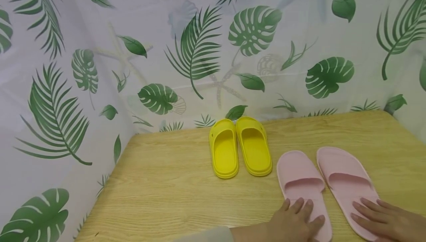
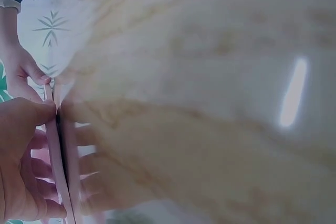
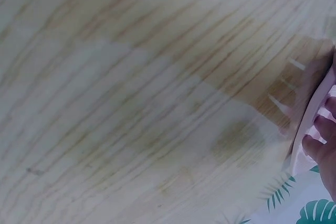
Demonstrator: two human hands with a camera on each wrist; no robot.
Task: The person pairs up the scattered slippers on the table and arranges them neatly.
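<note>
A pair of pink slippers lies on the table at the lower right of the head view, toes pointing away. On the footbed of the left pink slipper (image 1: 297, 168) rests my left hand (image 1: 293, 221), its fingers spread forward. My right hand (image 1: 391, 219) lies over the footbed of the right pink slipper (image 1: 346, 171), fingers extended to the left. From the left wrist, the slipper's edge (image 2: 56, 156) shows under the left hand's fingertips. The right wrist view catches the right fingers touching the pink slipper (image 3: 315, 98) at the frame's edge.
Yellow slippers (image 1: 254, 153) stand side by side near the back edge of the wood-grain table (image 1: 159, 186), left of the pink pair. Leaf-printed cloth (image 1: 129, 71) rises behind and along the sides. The glossy tabletop reflects the hands.
</note>
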